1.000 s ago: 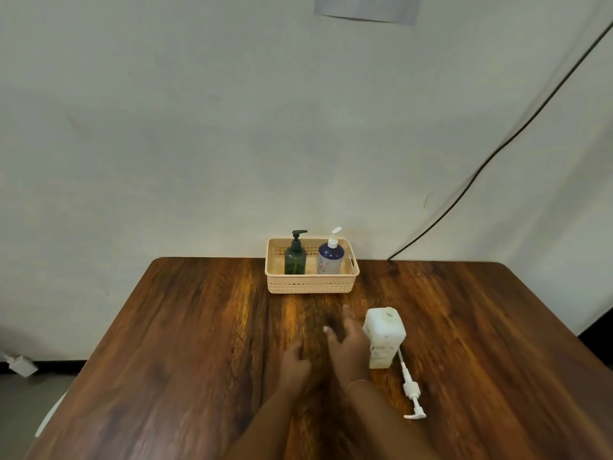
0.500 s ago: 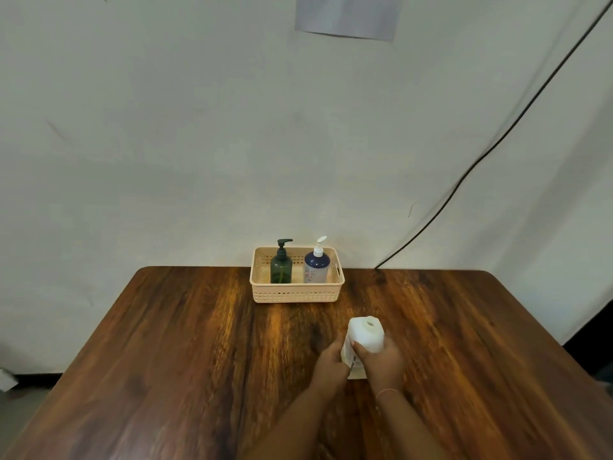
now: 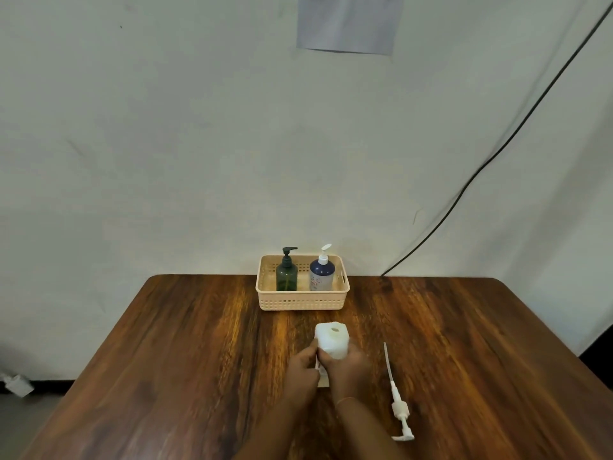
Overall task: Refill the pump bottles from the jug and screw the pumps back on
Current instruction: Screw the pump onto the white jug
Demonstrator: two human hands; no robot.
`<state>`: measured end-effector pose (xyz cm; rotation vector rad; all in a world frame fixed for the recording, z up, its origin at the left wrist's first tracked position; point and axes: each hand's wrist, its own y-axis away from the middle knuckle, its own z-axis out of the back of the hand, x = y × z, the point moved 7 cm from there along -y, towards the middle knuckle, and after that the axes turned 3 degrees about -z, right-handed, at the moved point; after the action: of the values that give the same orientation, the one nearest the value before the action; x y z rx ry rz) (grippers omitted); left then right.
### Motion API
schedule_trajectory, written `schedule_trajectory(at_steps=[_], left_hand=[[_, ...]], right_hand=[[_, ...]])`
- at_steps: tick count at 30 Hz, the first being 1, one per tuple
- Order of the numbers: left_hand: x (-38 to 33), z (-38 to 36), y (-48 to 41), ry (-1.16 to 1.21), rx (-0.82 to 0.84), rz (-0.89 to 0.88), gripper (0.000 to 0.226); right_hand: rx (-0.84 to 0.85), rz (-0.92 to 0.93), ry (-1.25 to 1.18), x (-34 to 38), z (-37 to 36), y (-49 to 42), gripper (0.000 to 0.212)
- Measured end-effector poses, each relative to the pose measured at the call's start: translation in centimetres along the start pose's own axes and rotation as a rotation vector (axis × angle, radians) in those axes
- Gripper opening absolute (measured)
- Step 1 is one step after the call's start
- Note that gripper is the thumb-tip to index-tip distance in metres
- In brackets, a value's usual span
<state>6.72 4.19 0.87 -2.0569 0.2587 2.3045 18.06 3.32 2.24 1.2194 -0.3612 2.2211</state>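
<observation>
A white square jug point(image 3: 332, 340) stands upright mid-table with its round mouth uncovered. My left hand point(image 3: 300, 368) grips its left side and my right hand point(image 3: 348, 370) wraps its front and right side. The jug's white pump point(image 3: 398, 405) with its long dip tube lies flat on the wood to the right of my right hand. A dark green pump bottle point(image 3: 287, 273) and a blue-and-white pump bottle point(image 3: 321, 273) stand in a beige basket point(image 3: 302, 302) at the far edge, both with pumps on.
The wooden table point(image 3: 166, 376) ends against a pale wall. A black cable point(image 3: 497, 151) runs diagonally down the wall to the table's back right. A small white object point(image 3: 18, 385) lies on the floor at the far left.
Both hands came from the bare wood onto the jug and took hold of it. The jug now sits more to the left, away from the pump lying on the table.
</observation>
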Motion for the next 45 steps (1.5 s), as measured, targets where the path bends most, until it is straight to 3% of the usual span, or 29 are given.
schedule_trajectory(at_steps=[16, 20, 23, 26, 28, 33, 36, 38, 40, 43, 45], left_hand=[[1.3, 4.4, 0.5, -0.079, -0.104, 0.039, 0.049], [1.5, 4.6, 0.0, -0.222, -0.168, 0.075, 0.033], [0.9, 4.2, -0.5, -0.312, -0.129, 0.068, 0.051], [-0.3, 3.8, -1.6, -0.428, -0.044, 0.058, 0.074], [-1.0, 3.6, -2.4, -0.498, -0.014, 0.048, 0.079], [-1.7, 3.0, -4.0, -0.59, 0.031, 0.063, 0.073], [-1.8, 3.4, -4.4, -0.651, 0.016, 0.084, 0.07], [-1.9, 3.6, -4.5, -0.69, 0.02, 0.087, 0.071], [-1.9, 3.6, -4.6, -0.72, 0.035, 0.092, 0.071], [-2.0, 3.6, -4.6, -0.722, 0.035, 0.103, 0.071], [-2.0, 3.6, -4.5, -0.701, 0.03, 0.111, 0.07]], right_hand=[[0.096, -0.022, 0.118, 1.4, -3.9, 2.6, 0.073], [0.162, 0.03, 0.122, 1.0, -3.7, 2.7, 0.075], [0.157, 0.097, 0.123, -0.5, -1.4, 1.9, 0.067], [-0.032, 0.03, 0.429, -3.8, 3.2, 0.2, 0.052], [-0.031, -0.066, 0.554, -6.2, 5.5, -0.5, 0.048], [0.093, -0.201, 0.336, -9.3, 6.2, -0.8, 0.037], [0.127, -0.28, 0.163, -9.8, 5.9, -1.1, 0.062], [0.204, -0.318, 0.208, -9.2, 5.9, -1.2, 0.033], [0.198, -0.21, 0.313, -7.5, 6.4, -1.8, 0.017], [0.209, 0.004, 0.423, -4.6, 6.0, -2.1, 0.024], [0.352, 0.078, 0.53, -4.3, 4.1, -1.3, 0.03]])
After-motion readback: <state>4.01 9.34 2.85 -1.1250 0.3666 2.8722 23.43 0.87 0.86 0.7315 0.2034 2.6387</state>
